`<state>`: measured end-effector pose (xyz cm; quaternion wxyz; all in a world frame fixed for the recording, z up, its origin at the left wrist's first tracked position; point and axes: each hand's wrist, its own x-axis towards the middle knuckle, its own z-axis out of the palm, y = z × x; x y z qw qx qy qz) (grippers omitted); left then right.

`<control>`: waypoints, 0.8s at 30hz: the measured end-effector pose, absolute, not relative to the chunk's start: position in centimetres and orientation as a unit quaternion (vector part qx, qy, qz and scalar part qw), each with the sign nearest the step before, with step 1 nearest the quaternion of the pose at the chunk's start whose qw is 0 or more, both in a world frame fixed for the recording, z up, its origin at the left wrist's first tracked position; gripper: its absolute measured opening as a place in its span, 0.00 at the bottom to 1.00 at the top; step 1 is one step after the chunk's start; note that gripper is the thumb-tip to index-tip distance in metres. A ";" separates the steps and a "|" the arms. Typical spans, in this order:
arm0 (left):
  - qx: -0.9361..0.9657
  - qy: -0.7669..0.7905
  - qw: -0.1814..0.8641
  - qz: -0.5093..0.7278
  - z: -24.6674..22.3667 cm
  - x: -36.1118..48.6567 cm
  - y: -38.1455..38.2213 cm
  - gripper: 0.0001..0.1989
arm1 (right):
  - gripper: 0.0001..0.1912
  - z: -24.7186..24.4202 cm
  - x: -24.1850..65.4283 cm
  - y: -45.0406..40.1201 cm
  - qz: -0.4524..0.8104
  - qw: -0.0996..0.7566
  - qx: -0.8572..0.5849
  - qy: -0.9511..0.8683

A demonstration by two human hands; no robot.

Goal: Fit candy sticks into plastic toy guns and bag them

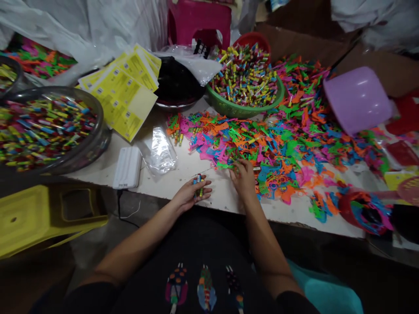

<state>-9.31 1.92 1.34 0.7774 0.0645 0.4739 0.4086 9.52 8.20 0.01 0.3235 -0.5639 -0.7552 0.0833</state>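
Near the table's front edge, my left hand (193, 192) lies palm up with a few small coloured tubes (199, 185) held in its curled fingers. To its right, my right hand (242, 176) reaches to the near edge of the pile of bright plastic pieces (258, 144); its thumb and fingertips are close together at a green piece (225, 165), and what they grip is too small to tell. Behind the pile, a green basket (229, 109) holds many more tubes. At the left stands a clear basin (101, 126) full of similar tubes.
Yellow printed sheets (118, 98), a clear plastic bag (159, 150) and a white device (127, 168) with a cable lie left of centre. A black bowl (176, 83) is behind them. A purple basin (358, 100) and red cup (352, 211) are at right; a yellow stool (29, 213) is lower left.
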 end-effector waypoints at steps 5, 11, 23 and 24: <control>0.064 0.467 0.774 0.422 0.7 -8.7 2.5 0.16 | 0.04 1.4 9.0 6.8 0.097 0.440 -0.546 -0.706; 0.081 0.460 0.761 0.451 1.0 -8.4 2.9 0.20 | 0.02 0.1 7.6 5.4 0.129 0.452 -0.517 -0.715; 0.171 0.524 0.690 0.469 0.1 -8.9 2.7 0.19 | 0.10 1.0 25.1 5.5 -0.187 0.486 -0.746 -0.415; 0.172 0.522 0.693 0.467 0.0 -8.8 2.7 0.20 | 0.10 0.5 27.3 5.1 -0.198 0.453 -0.772 -0.399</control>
